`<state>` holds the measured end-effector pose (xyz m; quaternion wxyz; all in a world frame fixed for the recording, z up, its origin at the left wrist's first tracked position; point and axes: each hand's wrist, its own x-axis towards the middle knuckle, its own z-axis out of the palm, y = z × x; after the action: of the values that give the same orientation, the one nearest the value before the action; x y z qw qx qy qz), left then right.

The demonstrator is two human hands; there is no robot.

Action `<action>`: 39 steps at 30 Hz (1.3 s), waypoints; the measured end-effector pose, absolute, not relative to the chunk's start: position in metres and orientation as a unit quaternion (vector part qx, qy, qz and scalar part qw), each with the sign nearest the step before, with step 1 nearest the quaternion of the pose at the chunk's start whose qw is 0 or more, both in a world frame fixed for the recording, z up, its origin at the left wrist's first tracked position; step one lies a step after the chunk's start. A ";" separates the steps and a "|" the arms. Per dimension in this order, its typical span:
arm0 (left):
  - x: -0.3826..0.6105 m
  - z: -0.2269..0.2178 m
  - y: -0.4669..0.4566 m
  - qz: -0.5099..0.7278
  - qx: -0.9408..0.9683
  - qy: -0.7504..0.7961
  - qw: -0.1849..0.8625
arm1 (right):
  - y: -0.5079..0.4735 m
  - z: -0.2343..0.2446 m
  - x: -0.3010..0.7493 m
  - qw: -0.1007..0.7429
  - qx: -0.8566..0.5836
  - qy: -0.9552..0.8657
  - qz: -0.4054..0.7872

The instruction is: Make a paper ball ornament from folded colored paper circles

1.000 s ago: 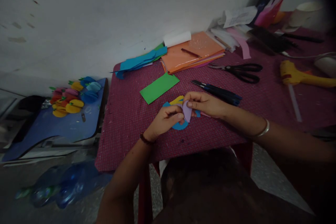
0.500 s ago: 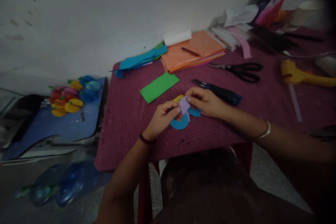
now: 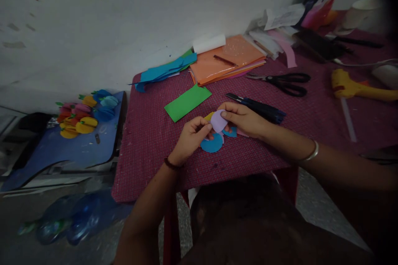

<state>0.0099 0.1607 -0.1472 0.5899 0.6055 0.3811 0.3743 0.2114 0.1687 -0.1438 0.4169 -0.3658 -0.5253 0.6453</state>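
Just below the green paper (image 3: pixel 187 102) on the table (image 3: pixel 146 149), both hands are working a small purple paper piece (image 3: pixel 218 121), held a bit above the cloth. The left hand (image 3: pixel 190 136) pinches its left edge between thumb and fingertips. The right hand (image 3: pixel 244 120) pinches the top right edge with thumb and forefinger, and its other fingers are curled under.

Big change from a second ago is the purple paper piece itself. Back then it looked like a narrow folded sliver standing on edge, half a second ago it was partly opened, and now it faces up as a rounded, nearly flat shape. Both hands have also crept slightly closer to the green paper.

A blue circle (image 3: pixel 212 144) lies on the cloth right under the hands, on the far side from the green paper, and more of it shows now. A yellow scrap (image 3: pixel 209 116) peeks out between the hands and the green paper. The black cutter (image 3: pixel 258 107), off to the right of the green paper, hasn't moved.
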 end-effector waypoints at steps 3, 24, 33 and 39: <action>0.011 -0.149 0.161 0.379 0.598 0.367 0.604 | 0.170 -0.146 0.210 0.424 -0.361 -0.483 0.676; 0.012 -0.144 0.157 0.348 0.592 0.318 0.654 | 0.169 -0.148 0.207 0.396 -0.301 -0.423 0.758; 0.014 -0.145 0.157 0.329 0.601 0.313 0.658 | 0.168 -0.147 0.208 0.377 -0.288 -0.429 0.768; 0.013 -0.146 0.157 0.328 0.620 0.319 0.638 | 0.168 -0.148 0.208 0.374 -0.278 -0.449 0.763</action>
<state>0.0135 0.1573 -0.1458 0.6378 0.6196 0.3185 0.3283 0.2076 0.1679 -0.1481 0.3741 -0.2779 -0.4486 0.7626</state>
